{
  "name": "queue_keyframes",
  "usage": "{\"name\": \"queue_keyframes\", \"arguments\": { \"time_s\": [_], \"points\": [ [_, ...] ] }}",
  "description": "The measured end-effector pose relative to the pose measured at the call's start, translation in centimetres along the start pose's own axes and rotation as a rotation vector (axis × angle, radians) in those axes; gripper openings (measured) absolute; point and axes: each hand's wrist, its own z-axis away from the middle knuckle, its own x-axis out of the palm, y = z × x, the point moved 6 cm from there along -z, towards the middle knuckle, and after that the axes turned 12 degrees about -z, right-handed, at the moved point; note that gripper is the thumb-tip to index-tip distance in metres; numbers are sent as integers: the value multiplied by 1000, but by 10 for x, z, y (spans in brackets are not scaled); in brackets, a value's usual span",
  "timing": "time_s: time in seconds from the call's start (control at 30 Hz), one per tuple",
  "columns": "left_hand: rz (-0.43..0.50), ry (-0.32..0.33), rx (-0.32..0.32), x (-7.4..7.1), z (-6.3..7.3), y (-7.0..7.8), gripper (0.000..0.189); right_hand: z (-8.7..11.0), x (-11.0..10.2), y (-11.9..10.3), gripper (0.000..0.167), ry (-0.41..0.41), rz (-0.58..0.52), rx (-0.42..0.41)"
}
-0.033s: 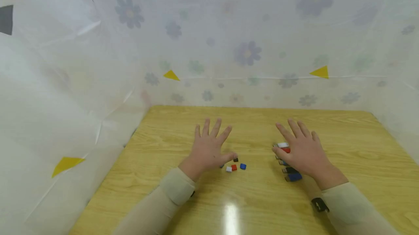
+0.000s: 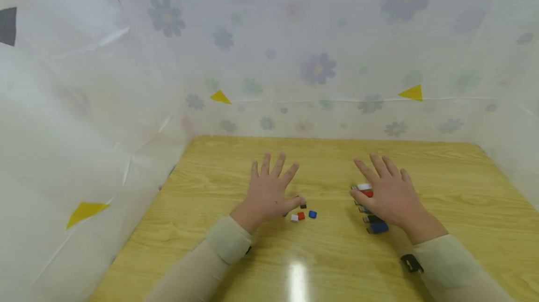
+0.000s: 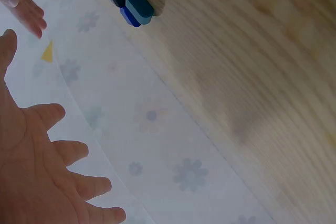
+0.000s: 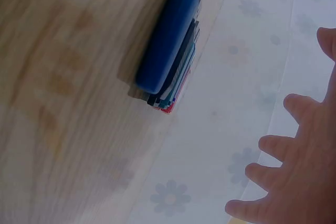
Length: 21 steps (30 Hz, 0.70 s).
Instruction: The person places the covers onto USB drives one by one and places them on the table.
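My left hand (image 2: 267, 194) hovers palm down, fingers spread, over the left of the table, holding nothing. By its thumb lie small caps: a white cap (image 2: 294, 218), a red cap (image 2: 301, 216), a blue cap (image 2: 313, 214) and a black cap (image 2: 303, 206). A teal cap (image 3: 137, 3) shows in the left wrist view, mostly hidden in the head view. My right hand (image 2: 393, 197), also spread and holding nothing, is above a row of USB sticks with bare metal plugs. It partly covers them; the dark blue USB stick (image 2: 379, 228) is nearest me, the white USB stick (image 2: 364, 186) farthest.
Both groups lie on a wood-grain table (image 2: 328, 264). A pale flowered sheet (image 2: 269, 73) stands behind the table's far edge and along its sides, with yellow triangles (image 2: 411, 93) on it. A black device (image 2: 410, 263) is strapped at the right wrist.
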Motion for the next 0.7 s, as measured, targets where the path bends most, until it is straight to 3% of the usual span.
{"name": "queue_keyframes", "arguments": {
  "time_s": [0.43, 0.7],
  "points": [
    [-25, 14, 6, 1, 7, -10, 87, -4, -4, -5, 80, 21, -9, -68],
    [-35, -20, 38, 3, 8, -13, 85, -7, -5, 0, 78, 12, 1, -76]
  ]
}}
